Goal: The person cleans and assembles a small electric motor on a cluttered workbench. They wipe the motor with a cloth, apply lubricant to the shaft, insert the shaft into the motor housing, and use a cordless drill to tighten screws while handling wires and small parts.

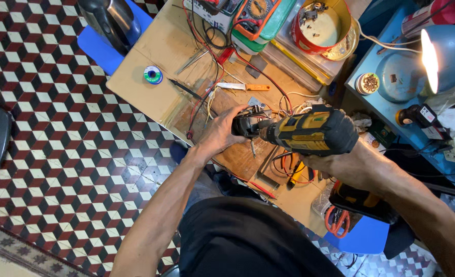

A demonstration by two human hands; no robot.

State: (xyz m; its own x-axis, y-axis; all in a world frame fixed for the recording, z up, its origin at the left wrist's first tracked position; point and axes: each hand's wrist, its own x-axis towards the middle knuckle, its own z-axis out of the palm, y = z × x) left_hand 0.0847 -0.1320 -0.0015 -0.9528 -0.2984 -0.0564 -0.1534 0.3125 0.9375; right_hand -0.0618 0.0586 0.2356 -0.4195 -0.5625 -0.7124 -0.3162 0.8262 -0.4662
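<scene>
Head view looked down on a right hand [335,163] wrapped around a yellow-and-black cordless drill [309,133], its nose pressed to a small dark part [248,123] that the left hand [222,131] clutched just beside it. Below both lay a wooden board [243,156] strewn with wires. Left of the hands the table edge [135,97] met open tiled floor [58,133]. Beyond them a round red tin [322,31] held scattered small bits.

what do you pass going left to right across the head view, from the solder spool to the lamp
Solder spool → left hand on a small black part → yellow and black cordless drill in the right hand → small round tin of screws → lit blue desk lamp.
</scene>
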